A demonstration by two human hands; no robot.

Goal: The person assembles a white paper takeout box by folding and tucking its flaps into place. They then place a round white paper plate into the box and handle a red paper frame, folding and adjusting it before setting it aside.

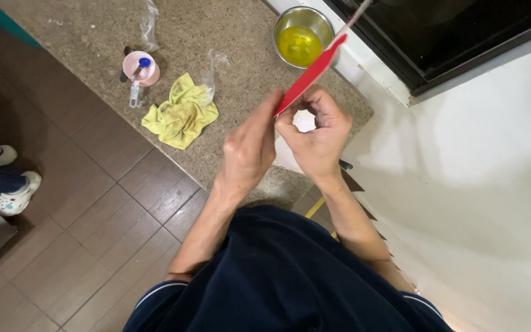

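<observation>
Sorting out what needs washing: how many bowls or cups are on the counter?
2. A steel bowl of yellow liquid stands at the counter's far edge, beyond the hands. A small pink cup stands left, near the yellow cloth. The hands may hide others.

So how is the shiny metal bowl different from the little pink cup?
The metal bowl is silver and wider; the pink cup is pink and smaller. The metal bowl holds yellow liquid, while the pink cup holds a blue-tipped tool sticking out. The metal bowl sits near the red spatula that both hands hold; the pink cup sits beside the yellow cloth. Both are round, open on top, and stand on the speckled counter.
</observation>
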